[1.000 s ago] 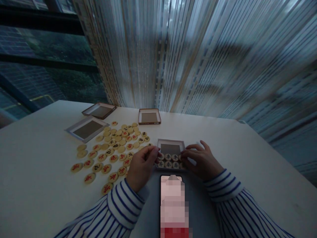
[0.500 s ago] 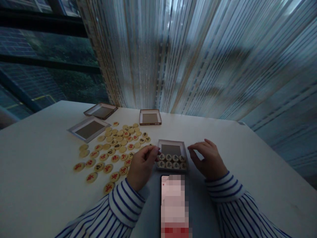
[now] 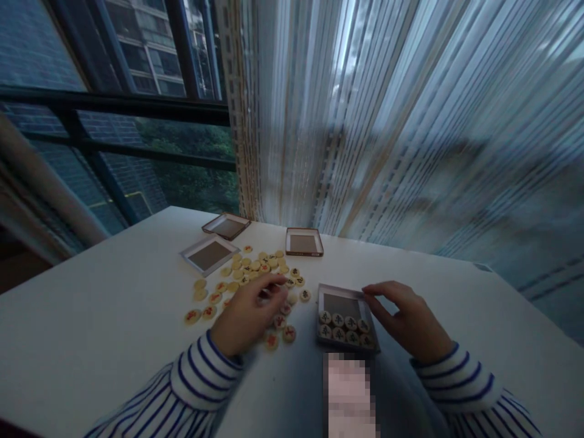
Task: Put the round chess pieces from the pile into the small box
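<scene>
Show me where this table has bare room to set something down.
The white table is bare between the right hand and its right edge, and from the scattered pieces to its left edge. It is crowded around the left hand, with pieces about it and open trays beyond.

Here's the shallow grey box [image 3: 344,303], flat and open-topped, its far corner right at the right hand's [image 3: 406,316] fingertips! Inside, eight round pieces [image 3: 351,323] lie in two tidy rows of four, black characters up, on the near side. And around the left hand [image 3: 246,316], loose yellowish discs [image 3: 289,333] sprawl, red-marked, black-marked, some plain-topped, several partly hidden by it.
</scene>
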Demonstrator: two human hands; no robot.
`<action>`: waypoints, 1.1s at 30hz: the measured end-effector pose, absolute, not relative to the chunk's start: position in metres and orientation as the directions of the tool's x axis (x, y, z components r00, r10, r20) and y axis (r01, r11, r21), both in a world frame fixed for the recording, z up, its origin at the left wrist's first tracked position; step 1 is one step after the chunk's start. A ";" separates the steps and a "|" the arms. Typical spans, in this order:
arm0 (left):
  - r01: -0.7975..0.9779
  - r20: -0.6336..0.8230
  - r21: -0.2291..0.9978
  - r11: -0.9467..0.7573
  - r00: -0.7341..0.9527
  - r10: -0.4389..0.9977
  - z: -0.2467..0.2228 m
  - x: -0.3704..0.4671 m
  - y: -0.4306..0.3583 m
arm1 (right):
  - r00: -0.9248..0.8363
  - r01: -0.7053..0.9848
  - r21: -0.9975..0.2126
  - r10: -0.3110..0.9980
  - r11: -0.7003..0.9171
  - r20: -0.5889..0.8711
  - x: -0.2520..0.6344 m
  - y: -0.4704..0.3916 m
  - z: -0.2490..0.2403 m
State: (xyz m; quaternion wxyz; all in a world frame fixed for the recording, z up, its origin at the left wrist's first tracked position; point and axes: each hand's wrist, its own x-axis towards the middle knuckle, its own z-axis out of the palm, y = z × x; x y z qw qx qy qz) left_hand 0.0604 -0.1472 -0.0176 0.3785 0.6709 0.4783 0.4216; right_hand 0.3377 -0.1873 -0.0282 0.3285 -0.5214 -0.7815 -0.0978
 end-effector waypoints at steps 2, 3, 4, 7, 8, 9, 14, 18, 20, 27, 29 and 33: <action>0.401 0.252 0.875 -0.272 0.104 0.962 -0.012 0.043 -0.127 | -0.293 0.878 -0.159 0.770 0.451 0.566 0.325 -0.172 -0.018; 0.469 0.258 0.841 -0.270 0.092 0.962 -0.011 0.035 -0.117 | -0.326 0.877 -0.148 0.793 0.456 0.515 0.317 -0.163 -0.013; 0.541 0.266 0.792 -0.284 0.113 0.957 -0.012 0.028 -0.107 | -0.349 0.879 -0.145 0.819 0.455 0.456 0.307 -0.154 -0.009; 0.686 0.292 0.668 -0.288 0.115 0.950 -0.022 0.013 -0.085 | -0.397 0.879 -0.148 0.868 0.453 0.297 0.274 -0.123 0.002; 0.707 0.293 0.643 -0.295 0.128 0.947 -0.027 0.010 -0.080 | -0.418 0.878 -0.141 0.877 0.457 0.237 0.263 -0.113 0.004; 0.725 0.294 0.619 -0.303 0.144 0.945 -0.033 0.007 -0.077 | -0.435 0.877 -0.135 0.881 0.461 0.185 0.252 -0.103 0.005; 0.776 0.316 0.455 -0.437 0.318 0.894 -0.051 0.005 -0.073 | -0.494 0.860 -0.106 0.866 0.500 0.074 0.210 -0.060 -0.004; 0.753 0.319 0.394 -0.527 0.426 0.847 -0.054 0.009 -0.070 | -0.525 0.846 -0.092 0.851 0.525 0.027 0.194 -0.040 -0.015; 0.744 0.330 0.375 -0.553 0.450 0.830 -0.054 0.012 -0.069 | -0.542 0.838 -0.082 0.841 0.540 0.003 0.191 -0.035 -0.018; 0.755 0.323 0.318 -0.573 0.482 0.815 -0.055 0.024 -0.068 | -0.564 0.824 -0.080 0.825 0.561 -0.025 0.190 -0.032 -0.025; 0.765 0.318 0.292 -0.574 0.489 0.812 -0.054 0.026 -0.068 | -0.570 0.819 -0.095 0.821 0.566 -0.023 0.191 -0.032 -0.027; 0.780 0.315 0.271 -0.564 0.482 0.817 -0.053 0.029 -0.068 | -0.560 0.821 -0.137 0.829 0.554 -0.002 0.194 -0.034 -0.027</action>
